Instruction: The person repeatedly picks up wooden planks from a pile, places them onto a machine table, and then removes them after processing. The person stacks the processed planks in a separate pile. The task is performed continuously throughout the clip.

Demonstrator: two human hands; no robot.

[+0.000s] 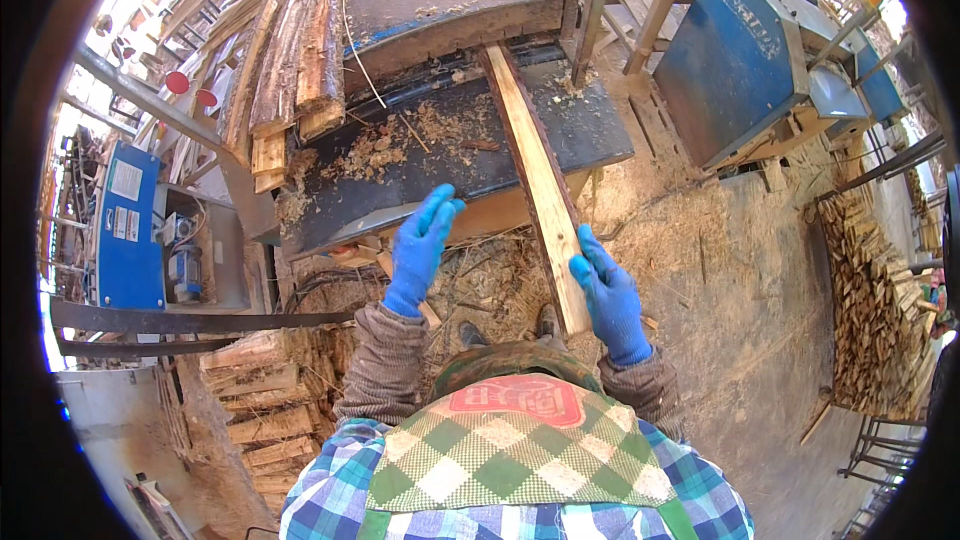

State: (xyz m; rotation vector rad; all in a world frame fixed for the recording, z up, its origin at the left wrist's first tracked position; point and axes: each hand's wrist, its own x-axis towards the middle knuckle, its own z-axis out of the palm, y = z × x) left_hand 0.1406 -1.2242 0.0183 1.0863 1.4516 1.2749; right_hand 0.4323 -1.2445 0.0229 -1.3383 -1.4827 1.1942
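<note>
Right grip (608, 300) grasping plank (538, 180) near end | left grip (420, 250) released, fingers straight, above machine table (420, 180)

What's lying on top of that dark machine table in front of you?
On the dark machine table lie wood chips and bark scraps and a long pale plank, its near end by the right hand. The plank's far end is hidden under the machine housing.

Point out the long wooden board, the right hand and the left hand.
long wooden board (535, 165), head view, middle of its pale top face.
right hand (608, 295), head view, back of the blue glove.
left hand (420, 245), head view, back of the blue glove.
</note>
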